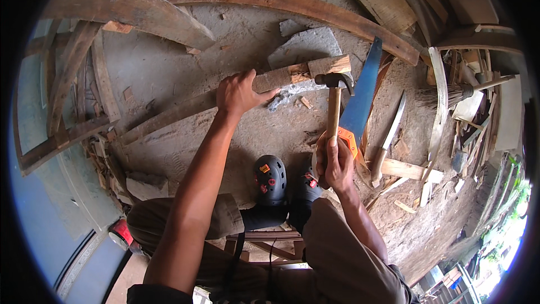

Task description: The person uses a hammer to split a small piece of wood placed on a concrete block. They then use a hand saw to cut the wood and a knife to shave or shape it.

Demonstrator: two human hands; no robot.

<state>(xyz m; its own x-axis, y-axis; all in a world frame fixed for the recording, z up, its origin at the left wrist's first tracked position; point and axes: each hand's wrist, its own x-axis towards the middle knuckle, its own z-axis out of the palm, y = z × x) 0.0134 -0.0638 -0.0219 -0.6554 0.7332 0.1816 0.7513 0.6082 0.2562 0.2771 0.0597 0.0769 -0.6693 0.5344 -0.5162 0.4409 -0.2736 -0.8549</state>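
The left hand is spread over a wooden beam in the middle. The right hand is closed around a hammer, its head near the beam's right end. Badges on the left shoe are too small to read. Rightward are a saw and a knife; a stone is on the far side.

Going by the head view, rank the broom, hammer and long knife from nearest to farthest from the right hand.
1. Hammer: gripped in the right hand.
2. Long knife: right of it, on the ground.
3. Broom: farther right.
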